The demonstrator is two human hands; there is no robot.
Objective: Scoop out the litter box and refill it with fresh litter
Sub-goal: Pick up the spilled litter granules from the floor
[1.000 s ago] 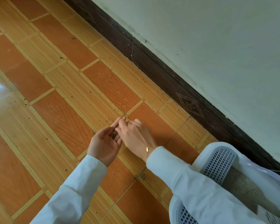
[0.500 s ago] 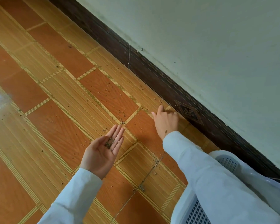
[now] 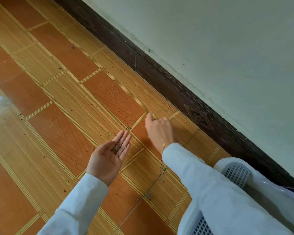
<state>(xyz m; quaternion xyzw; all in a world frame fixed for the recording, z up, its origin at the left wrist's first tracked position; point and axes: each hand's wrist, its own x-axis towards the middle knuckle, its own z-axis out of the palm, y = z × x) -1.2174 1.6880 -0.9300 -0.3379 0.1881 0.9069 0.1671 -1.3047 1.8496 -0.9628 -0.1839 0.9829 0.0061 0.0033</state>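
My left hand [image 3: 107,158] is held palm up over the tiled floor, cupping a small pile of dark litter grains [image 3: 116,147]. My right hand [image 3: 159,131] is lowered to the floor ahead of it, back of the hand toward me. Its fingers are bunched with the tips touching a tile seam, and what they pinch is hidden. More loose litter grains [image 3: 112,93] lie scattered over the orange tiles. The white litter box [image 3: 227,161] with a perforated grid sits at the lower right, mostly covered by my right sleeve.
A dark wooden baseboard [image 3: 176,92] runs diagonally along the pale wall [image 3: 227,48], just beyond my right hand. Orange and striped floor tiles [image 3: 49,133] stretch to the left. A crack in the floor [image 3: 153,182] holds some debris.
My right hand left my left palm and reached out to the floor near the baseboard. My left hand stayed palm up with the grains in it.
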